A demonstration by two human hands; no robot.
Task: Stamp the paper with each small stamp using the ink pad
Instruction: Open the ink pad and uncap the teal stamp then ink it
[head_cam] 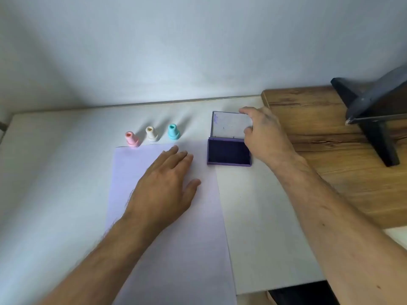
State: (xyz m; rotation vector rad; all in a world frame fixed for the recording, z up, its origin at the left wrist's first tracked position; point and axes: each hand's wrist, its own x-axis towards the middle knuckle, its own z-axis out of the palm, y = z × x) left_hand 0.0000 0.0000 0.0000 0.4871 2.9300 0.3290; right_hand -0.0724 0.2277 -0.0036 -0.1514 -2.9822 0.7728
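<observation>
— Two hands are at work. What are the fingers doing?

— The right hand [263, 135] has its fingers [247, 130] curled round the right edge of the raised grey lid [230, 125] of the purple rectangular ink pad case [229, 151], thumb at the lid's far corner, so it grips the lid. The left hand [167, 183] lies flat, palm down, its fingers [182, 156] spread and loose, holding nothing.

— What is under that left hand?

— The pale white sheet of paper [167, 249], which runs from the near edge of the white table [55, 172] up towards the stamps. No marks show on the paper.

— And the ink pad itself?

— It sits just beside the paper's far right corner, open, with the dark purple ink surface facing up and the lid standing behind it.

— Where are the stamps?

— Three small plastic stamps stand upright in a row beyond the paper's far edge: a pink stamp [132, 139] touching that edge, a cream stamp [151, 134] next to it, and a turquoise stamp [173, 132] nearest the ink pad. Neither hand touches them.

— Anything further out?

— A brown wooden board [330, 139] lies to the right of the ink pad, carrying a dark stand [374, 111]. A plain pale wall [176, 51] rises behind the table.
</observation>
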